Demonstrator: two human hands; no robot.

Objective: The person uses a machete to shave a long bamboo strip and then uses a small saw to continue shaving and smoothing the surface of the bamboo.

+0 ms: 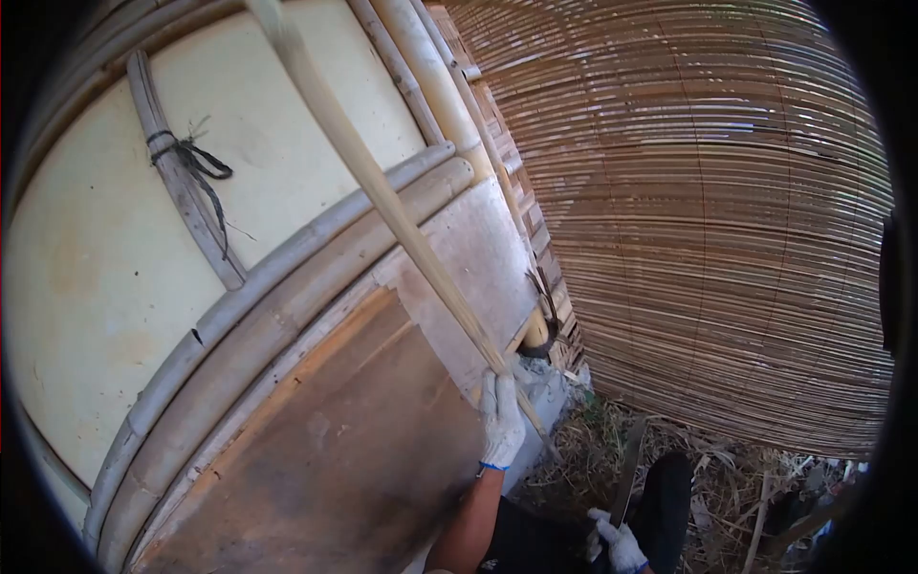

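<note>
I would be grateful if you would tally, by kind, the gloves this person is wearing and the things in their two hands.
White gloves: 2
Long pale pole: 1
Long-bladed tool: 1
Total: 4

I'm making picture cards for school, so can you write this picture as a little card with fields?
Left hand: white glove, against the long pole; tightness of grip unclear
Right hand: white glove, holding a long blade
Pole position: slanting in front of the pale panel
Tied up: dark cord around a thin strip
Right side of picture: slatted screen
Ground: dry stalks
</note>
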